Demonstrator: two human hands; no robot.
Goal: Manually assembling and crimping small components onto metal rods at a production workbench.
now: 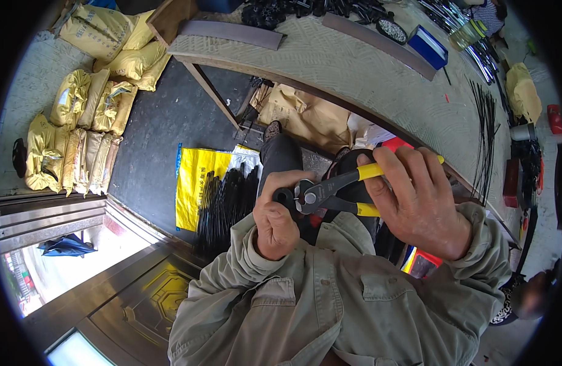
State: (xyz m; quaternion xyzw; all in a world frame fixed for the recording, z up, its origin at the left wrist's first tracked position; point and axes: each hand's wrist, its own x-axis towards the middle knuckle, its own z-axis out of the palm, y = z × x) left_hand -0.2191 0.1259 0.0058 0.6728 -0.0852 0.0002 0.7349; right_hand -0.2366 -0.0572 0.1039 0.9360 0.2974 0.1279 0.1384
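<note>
My right hand (424,204) is wrapped around the yellow handles of a pair of end-cutting nippers (336,188), whose dark jaws point left. My left hand (276,227) is closed on a small black round-ended part (283,196). The nippers' jaws meet that part just beside my left fingers and thumb. How far the jaws bite into it is too small to tell. Both hands are held above my lap, in front of my chest.
A workbench (348,64) runs across the far side, with black parts (275,13), a blue box (427,47) and thin black rods (485,140). Long black strips (226,207) lie on a yellow sack (192,183) at left. Filled sacks (79,146) are stacked farther left. Another person (525,296) is at right.
</note>
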